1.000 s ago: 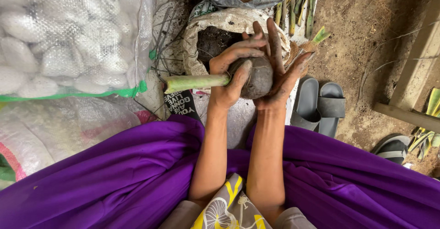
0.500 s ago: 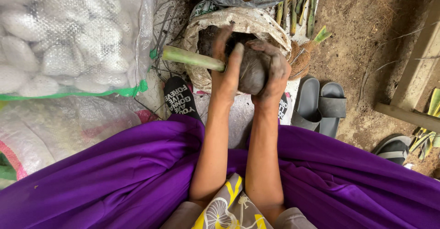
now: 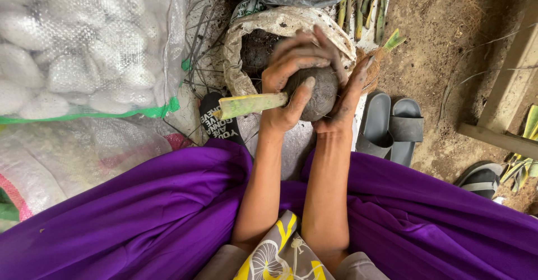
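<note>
1. My left hand point(image 3: 291, 86) is wrapped over the top of the dark soil ball point(image 3: 319, 92), fingers spread across its upper face and thumb pressed against its near side. It sits just above the centre of the frame, over the mouth of the open soil sack point(image 3: 238, 61).

2. My right hand point(image 3: 347, 98) cups the ball from the right and below, palm against it, fingertips reaching toward the upper right. Both hands are closed on the ball, so it is clamped between them and touches nothing else.

3. The green stalk point(image 3: 246, 104) sticks out of the ball toward the left of the frame. Half a second ago it pointed up and left; now it lies nearly level, slightly down at its cut end. A second ago it was level too, so I have been rolling the ball back and forth in my palms.

4. I judge this turning to be packing and rounding the soil about the stalk's base; the ball looks firm and holds its shape.

5. Around it: a mesh bag of white lumps point(image 3: 84, 44) upper left, grey sandals point(image 3: 389, 126) on the dirt to the right, my purple cloth point(image 3: 112, 218) across the bottom.
</note>
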The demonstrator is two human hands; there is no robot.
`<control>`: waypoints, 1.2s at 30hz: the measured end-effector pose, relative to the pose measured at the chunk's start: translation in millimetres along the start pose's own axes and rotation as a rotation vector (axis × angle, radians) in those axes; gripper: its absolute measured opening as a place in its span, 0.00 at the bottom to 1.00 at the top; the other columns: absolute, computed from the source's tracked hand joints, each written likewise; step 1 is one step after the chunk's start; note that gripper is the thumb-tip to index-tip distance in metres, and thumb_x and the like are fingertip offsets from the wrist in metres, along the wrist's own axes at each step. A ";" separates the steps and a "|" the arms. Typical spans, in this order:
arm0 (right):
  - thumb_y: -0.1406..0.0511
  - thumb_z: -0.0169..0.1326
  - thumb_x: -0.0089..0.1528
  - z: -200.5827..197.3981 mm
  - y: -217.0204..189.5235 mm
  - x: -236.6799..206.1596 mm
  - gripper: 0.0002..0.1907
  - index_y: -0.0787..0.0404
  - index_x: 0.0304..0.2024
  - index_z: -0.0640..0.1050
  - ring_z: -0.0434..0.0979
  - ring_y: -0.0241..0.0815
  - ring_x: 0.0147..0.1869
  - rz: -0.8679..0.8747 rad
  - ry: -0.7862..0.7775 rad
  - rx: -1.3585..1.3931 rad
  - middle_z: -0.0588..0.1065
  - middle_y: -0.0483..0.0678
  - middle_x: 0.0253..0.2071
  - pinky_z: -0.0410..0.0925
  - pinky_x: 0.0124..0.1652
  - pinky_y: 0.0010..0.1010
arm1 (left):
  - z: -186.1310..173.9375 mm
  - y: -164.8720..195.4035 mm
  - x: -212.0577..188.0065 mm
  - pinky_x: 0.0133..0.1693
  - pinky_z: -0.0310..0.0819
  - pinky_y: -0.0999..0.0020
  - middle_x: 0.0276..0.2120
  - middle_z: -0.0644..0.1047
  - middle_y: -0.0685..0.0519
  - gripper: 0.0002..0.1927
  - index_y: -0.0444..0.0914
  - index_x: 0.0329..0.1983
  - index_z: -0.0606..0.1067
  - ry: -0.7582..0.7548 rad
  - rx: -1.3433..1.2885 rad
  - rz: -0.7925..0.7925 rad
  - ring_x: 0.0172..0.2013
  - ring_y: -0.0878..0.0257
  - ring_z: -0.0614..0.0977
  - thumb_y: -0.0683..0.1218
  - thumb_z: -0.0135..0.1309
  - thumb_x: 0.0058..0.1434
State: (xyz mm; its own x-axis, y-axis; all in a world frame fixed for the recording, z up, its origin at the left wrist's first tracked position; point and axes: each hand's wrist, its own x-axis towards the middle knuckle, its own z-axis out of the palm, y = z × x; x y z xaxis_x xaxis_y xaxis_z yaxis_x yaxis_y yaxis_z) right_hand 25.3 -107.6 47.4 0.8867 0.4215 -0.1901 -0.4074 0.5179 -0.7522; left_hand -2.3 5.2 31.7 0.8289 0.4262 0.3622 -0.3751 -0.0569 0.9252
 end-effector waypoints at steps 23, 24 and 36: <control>0.29 0.15 0.68 7.0 16.1 17.0 0.52 0.54 0.80 0.54 0.41 0.50 0.87 -0.320 0.142 -0.718 0.51 0.51 0.83 0.34 0.83 0.47 | 1.3 -4.7 -4.1 0.60 0.78 0.54 0.49 0.79 0.37 0.19 0.29 0.53 0.74 0.280 -0.830 -0.329 0.52 0.50 0.82 0.50 0.50 0.73; 0.29 0.15 0.68 6.0 15.8 16.2 0.52 0.54 0.80 0.51 0.41 0.50 0.87 -0.314 0.124 -0.697 0.49 0.52 0.83 0.33 0.83 0.48 | -0.5 -2.2 -4.9 0.60 0.77 0.55 0.49 0.79 0.37 0.17 0.28 0.52 0.74 0.280 -0.795 -0.282 0.52 0.51 0.82 0.49 0.50 0.73; 0.28 0.08 0.64 29.2 6.7 5.9 0.55 0.56 0.80 0.39 0.27 0.52 0.88 -0.234 -0.042 -0.788 0.36 0.55 0.84 0.24 0.82 0.45 | -19.4 3.0 3.1 0.49 0.83 0.56 0.46 0.80 0.43 0.18 0.34 0.50 0.75 0.469 -0.716 -0.609 0.46 0.54 0.84 0.53 0.48 0.67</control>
State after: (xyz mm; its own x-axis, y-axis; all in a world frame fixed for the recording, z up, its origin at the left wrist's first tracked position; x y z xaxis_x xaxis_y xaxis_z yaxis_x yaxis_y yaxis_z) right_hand 21.4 -79.9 59.6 0.9143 0.4031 0.0389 0.0739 -0.0717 -0.9947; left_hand -8.9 23.9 33.4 0.7733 0.5193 -0.3638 -0.2333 0.7665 0.5984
